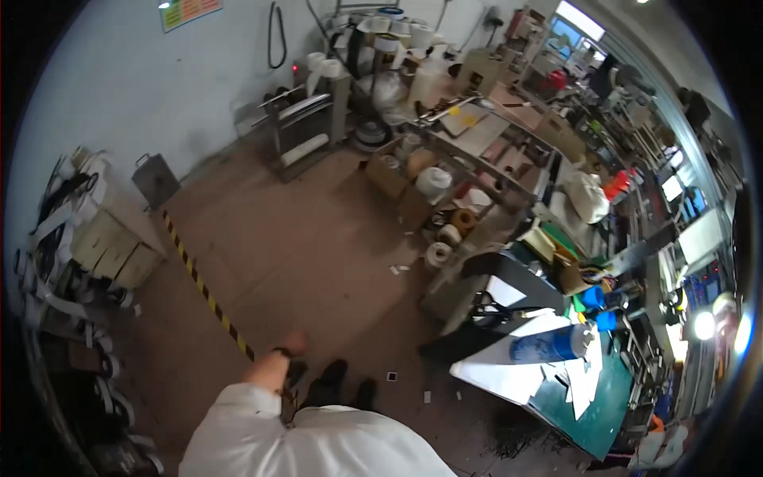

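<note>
Below me, my left hand (295,343) hangs over the brown floor, with a dark band at the wrist and a white sleeve behind it. Its fingers are blurred, and I cannot tell whether they hold anything. Dark shoes show just right of it. My right hand is out of the picture. To the right stands a green-topped table (592,421) with white paper sheets (497,368) on it. A blue cylindrical can (548,345) lies on its side there, near black-handled scissors (494,308).
A yellow-and-black tape strip (208,294) runs along the floor at left. Stacked materials (111,246) line the left side. Ahead stand a roller stand (306,135) and open cardboard boxes (389,171) with rolls. A cluttered workbench (509,159) extends rightward. Paper scraps (392,376) lie on the floor.
</note>
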Tool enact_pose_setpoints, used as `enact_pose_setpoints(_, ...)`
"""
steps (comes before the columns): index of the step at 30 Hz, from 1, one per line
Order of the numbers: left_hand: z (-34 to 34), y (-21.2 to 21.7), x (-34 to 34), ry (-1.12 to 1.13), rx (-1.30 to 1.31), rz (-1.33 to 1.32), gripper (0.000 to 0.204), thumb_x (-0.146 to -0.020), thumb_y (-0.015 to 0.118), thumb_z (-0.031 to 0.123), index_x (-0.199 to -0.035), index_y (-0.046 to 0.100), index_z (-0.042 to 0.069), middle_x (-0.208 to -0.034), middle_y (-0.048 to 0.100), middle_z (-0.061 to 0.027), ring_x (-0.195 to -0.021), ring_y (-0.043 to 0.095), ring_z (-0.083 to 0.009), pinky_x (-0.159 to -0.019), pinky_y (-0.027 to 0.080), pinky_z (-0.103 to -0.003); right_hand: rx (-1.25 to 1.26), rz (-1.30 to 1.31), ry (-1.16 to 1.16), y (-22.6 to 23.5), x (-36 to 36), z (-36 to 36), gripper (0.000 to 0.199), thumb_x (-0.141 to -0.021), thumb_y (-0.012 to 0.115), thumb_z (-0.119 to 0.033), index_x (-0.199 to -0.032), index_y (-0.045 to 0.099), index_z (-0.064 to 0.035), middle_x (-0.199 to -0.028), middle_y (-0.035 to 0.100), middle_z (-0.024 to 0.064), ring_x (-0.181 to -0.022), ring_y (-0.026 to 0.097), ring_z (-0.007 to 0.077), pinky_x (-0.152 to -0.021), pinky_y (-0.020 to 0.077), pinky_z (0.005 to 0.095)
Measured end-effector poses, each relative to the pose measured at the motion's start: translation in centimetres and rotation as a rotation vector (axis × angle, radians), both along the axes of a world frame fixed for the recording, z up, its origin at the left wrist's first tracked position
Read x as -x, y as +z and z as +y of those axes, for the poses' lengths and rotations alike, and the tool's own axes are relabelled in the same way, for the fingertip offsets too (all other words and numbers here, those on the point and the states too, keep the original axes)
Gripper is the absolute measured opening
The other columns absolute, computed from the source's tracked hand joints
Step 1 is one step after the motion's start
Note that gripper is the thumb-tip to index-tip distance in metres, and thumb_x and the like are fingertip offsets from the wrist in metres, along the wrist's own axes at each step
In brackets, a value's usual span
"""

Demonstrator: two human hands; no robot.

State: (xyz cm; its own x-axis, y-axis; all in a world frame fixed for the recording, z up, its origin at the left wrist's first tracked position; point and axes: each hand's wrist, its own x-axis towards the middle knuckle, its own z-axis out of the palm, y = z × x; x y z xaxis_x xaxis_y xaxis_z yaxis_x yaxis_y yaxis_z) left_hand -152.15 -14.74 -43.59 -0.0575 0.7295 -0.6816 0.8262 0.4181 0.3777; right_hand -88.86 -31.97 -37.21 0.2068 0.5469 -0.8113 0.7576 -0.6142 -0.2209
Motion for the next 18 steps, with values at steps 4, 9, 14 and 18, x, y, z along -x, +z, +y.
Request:
enact_pose_setpoints(4,5.1,5.1,-0.6,0.184,-0.189,-0.133,0.040,-0.093,0.056,0.037,-0.114,0.067,0.005,-0.111,0.069,-0.0188,-0.101,0.065,-0.0321,-0.086,0.050,-0.047,0.009,-0.035,-0.197,3.0,4.8,-2.2,0.034,-0.081,0.068,-0.036,-0.092,0.073,-0.0042,-0.090,0.071,0.0196,-0.081,0.068,0.0337,-0.073,0.0528,0.0425)
enact_pose_setpoints(9,5.5,-12.5,-4.0,0.012,-0.354,0.182,0.037,-0.091,0.060,0.037,-0.110,0.068,0.007,-0.102,0.069,-0.0146,-0.095,0.065,-0.0297,-0.082,0.051,-0.047,-0.035,-0.022,-0.538,5.6,7.0,-9.1,0.035,-0.081,0.069,-0.037,-0.091,0.075,-0.0042,-0.090,0.072,0.0193,-0.081,0.068,0.0337,-0.073,0.0531,0.0422)
enact_pose_setpoints(14,-0.1,-6.3,-11.1,-1.150,-0.360,0.239,0.027,-0.091,0.055,0.022,-0.095,0.071,0.001,-0.096,0.069,-0.0186,-0.082,0.067,-0.0294,-0.071,0.053,-0.044,-0.069,-0.057,-0.693,2.6,5.4,-20.9,0.028,-0.081,0.071,-0.029,-0.087,0.077,-0.0020,-0.088,0.073,0.0181,-0.078,0.069,0.0287,-0.078,0.0536,0.0355)
enact_pose_setpoints(18,-0.6,11.4,-25.9,-0.556,0.339,0.034,0.035,-0.079,0.069,0.033,-0.102,0.072,0.007,-0.104,0.070,-0.0198,-0.090,0.067,-0.0360,-0.083,0.052,-0.045,-0.137,-0.120,-0.903,0.2,5.9,-29.5,0.033,-0.080,0.072,-0.033,-0.091,0.076,-0.0014,-0.089,0.073,0.0185,-0.081,0.070,0.0279,-0.078,0.0541,0.0334)
